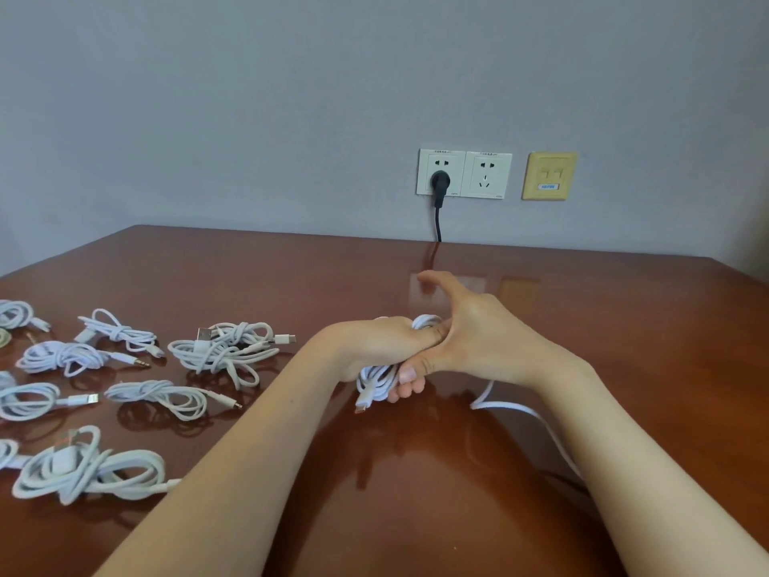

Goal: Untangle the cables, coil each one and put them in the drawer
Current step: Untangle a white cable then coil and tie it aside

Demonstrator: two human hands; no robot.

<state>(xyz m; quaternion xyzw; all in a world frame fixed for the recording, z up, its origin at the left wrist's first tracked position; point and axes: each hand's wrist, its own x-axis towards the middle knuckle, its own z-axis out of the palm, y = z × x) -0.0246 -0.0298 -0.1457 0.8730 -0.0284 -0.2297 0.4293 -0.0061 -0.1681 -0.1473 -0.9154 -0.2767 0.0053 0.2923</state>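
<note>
The grip of the left hand (374, 343) is clamped round a half-wound thin white charging cable (376, 383) at the centre of the frame, held just above the glossy red-brown wooden tabletop (416, 472). The right hand (478, 339) presses against it, fingers folded onto the loops and thumb lifted free. This looks like the coiling step: a loose tail (505, 406) trails toward the lower right, so the next move calls for drawing that slack in and wrapping it on without loosening the loops. The bundle's long axis slants from upper right to lower left, its connector (360, 407) pointing down and left. Other coiled white cables (220, 351) lie at the left; no drawer is in view
</note>
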